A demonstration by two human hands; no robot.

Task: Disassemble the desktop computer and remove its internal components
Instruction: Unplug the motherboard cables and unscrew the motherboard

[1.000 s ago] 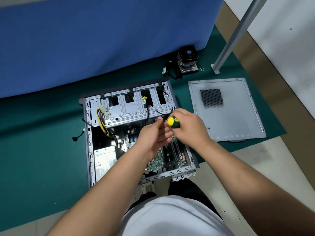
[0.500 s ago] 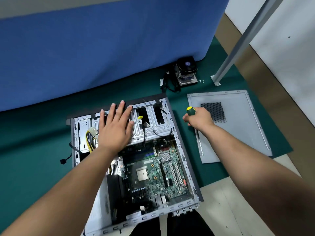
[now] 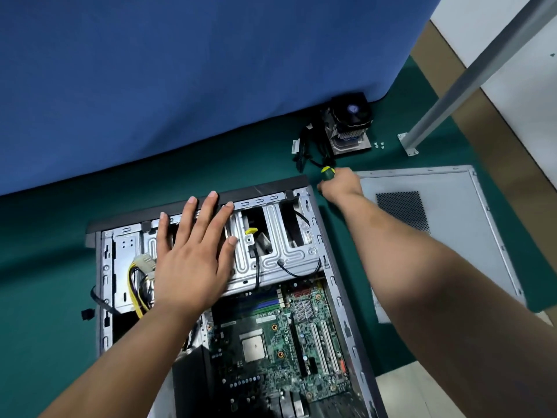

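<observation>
The computer case (image 3: 346, 312) lies open on the green mat (image 3: 45, 267), its side panel (image 3: 452, 230) and cooler (image 3: 349, 125) already off; motherboard (image 3: 280, 342) and drive cage (image 3: 271, 251) remain. My left hand (image 3: 193, 260) presses the cage, fingers spread; my right hand (image 3: 340, 185) grips the screwdriver (image 3: 327, 171).

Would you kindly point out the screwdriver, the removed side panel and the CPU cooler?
screwdriver (image 3: 327, 171): head view, yellow-green handle end.
side panel (image 3: 446, 236): head view, bare metal face.
CPU cooler (image 3: 351, 116): head view, black fan top.
</observation>
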